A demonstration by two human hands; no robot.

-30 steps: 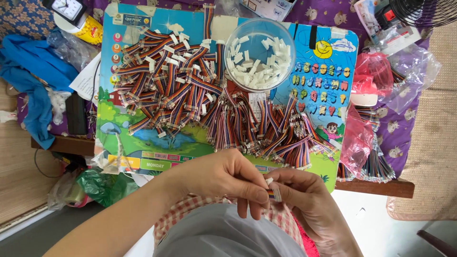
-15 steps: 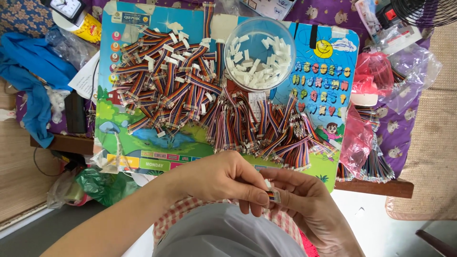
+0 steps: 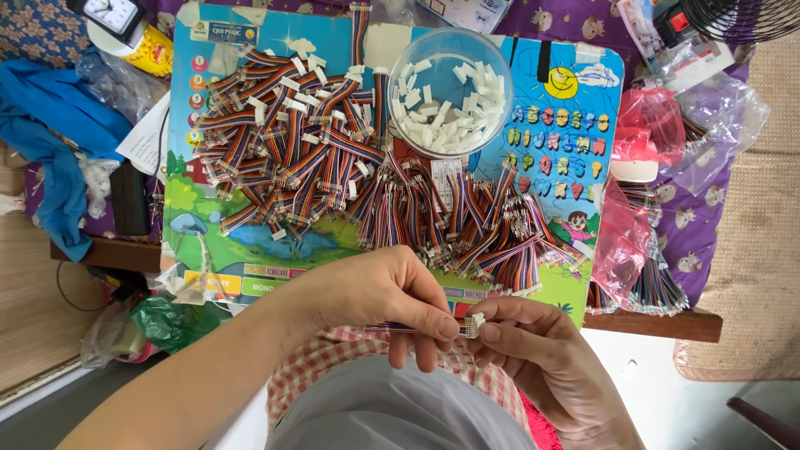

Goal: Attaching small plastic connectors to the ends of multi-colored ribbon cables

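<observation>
Barely shifted since earlier, left hand point(image 3: 379, 292) pinches a striped ribbon cable point(image 3: 417, 327); right hand point(image 3: 533, 346), at three o'clock, grips its white connector point(image 3: 476, 324).

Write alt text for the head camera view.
Two hands, left hand and right hand, hold a small white connector on a rainbow ribbon cable over a colourful board heaped with similar cables beside a clear bowl of white connectors.
</observation>
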